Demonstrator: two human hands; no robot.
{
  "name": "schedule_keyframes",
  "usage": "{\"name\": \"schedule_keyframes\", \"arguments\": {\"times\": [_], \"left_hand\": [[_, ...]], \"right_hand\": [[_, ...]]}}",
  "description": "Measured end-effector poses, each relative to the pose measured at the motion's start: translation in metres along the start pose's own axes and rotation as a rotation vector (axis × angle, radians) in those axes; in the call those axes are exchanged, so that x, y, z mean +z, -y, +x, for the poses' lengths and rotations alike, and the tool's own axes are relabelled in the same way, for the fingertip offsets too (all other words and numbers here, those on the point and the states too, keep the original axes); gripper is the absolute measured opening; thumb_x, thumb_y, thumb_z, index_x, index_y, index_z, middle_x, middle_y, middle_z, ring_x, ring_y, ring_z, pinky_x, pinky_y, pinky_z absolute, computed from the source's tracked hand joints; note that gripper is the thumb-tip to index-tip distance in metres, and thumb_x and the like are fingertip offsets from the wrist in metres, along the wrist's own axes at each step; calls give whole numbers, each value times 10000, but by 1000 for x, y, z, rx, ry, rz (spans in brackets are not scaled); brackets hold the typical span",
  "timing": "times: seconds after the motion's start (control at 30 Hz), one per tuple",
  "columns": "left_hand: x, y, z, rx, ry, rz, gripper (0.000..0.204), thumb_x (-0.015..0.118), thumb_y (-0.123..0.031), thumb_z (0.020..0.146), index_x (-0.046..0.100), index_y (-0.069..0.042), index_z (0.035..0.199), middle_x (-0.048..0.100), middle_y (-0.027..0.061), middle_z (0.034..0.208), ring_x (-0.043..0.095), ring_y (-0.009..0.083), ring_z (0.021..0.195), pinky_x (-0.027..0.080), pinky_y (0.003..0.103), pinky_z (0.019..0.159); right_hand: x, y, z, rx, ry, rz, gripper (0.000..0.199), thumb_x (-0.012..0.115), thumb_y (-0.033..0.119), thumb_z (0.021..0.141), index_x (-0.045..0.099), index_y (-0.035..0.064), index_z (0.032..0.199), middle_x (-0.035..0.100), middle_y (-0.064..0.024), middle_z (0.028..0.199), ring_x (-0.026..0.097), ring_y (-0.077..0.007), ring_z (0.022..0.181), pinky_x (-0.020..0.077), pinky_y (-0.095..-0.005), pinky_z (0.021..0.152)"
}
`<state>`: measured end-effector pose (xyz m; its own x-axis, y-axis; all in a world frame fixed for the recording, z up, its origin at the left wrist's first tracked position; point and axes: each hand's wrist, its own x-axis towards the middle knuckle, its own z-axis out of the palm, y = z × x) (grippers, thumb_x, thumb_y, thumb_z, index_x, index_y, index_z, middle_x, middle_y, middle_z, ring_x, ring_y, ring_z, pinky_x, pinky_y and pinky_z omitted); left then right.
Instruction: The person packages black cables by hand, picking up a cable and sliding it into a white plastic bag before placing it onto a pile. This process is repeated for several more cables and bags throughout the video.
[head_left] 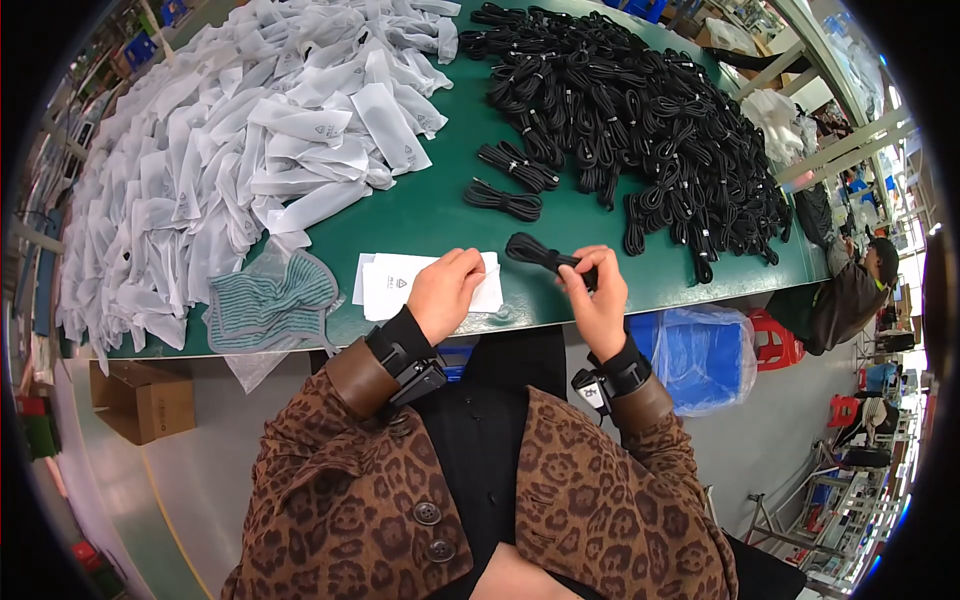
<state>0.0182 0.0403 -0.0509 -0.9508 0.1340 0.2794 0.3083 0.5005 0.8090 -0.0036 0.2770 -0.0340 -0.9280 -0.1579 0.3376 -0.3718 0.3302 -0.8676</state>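
Observation:
My right hand grips a coiled black cable bundle just above the near edge of the green table. My left hand pinches the edge of a flat white pouch that lies on a small stack at the table's front. Both wrists wear black straps with small devices. The far end of the cable bundle points left, toward the pouch opening.
A big heap of white pouches covers the table's left half. A pile of black cable bundles fills the right. Two loose bundles lie mid-table. A striped cloth sits front left. Blue bin, cardboard box, seated person nearby.

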Motion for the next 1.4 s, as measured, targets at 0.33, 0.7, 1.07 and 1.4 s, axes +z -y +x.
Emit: {"name": "schedule_keyframes", "arguments": {"times": [0.33, 0.7, 1.07, 1.4], "left_hand": [[-4, -9, 0, -31, -31, -61, 69, 623, -10, 872, 567, -9, 913, 590, 114, 862, 584, 293, 773, 479, 351, 692], [-22, -19, 15, 209, -71, -3, 67, 623, -3, 860, 567, -16, 893, 609, 110, 1017, 571, 264, 955, 490, 345, 777], [-63, -31, 35, -95, -56, -738, 46, 598, -76, 948, 602, -31, 960, 649, 53, 1073, 604, 158, 1012, 508, 310, 879], [-188, 27, 97, 40, -672, -303, 233, 591, -161, 975, 607, -2, 1145, 670, 91, 1098, 636, 220, 1014, 491, 382, 921]], "right_hand": [[9, 14, -17, -206, 220, -176, 235, 734, -29, 825, 527, 35, 918, 578, -62, 910, 595, -161, 758, 476, -277, 662], [18, 25, 9, -360, 330, 43, 224, 692, -82, 831, 614, 23, 1013, 548, -109, 1093, 581, -187, 920, 483, -276, 784], [34, 49, 33, -214, 164, 264, 293, 694, -69, 820, 643, 37, 1088, 555, -128, 1175, 606, -203, 961, 517, -285, 824], [36, -17, 84, -606, 261, -707, 461, 744, 91, 804, 575, 68, 1233, 601, -145, 1123, 621, -335, 936, 523, -415, 795]]}}
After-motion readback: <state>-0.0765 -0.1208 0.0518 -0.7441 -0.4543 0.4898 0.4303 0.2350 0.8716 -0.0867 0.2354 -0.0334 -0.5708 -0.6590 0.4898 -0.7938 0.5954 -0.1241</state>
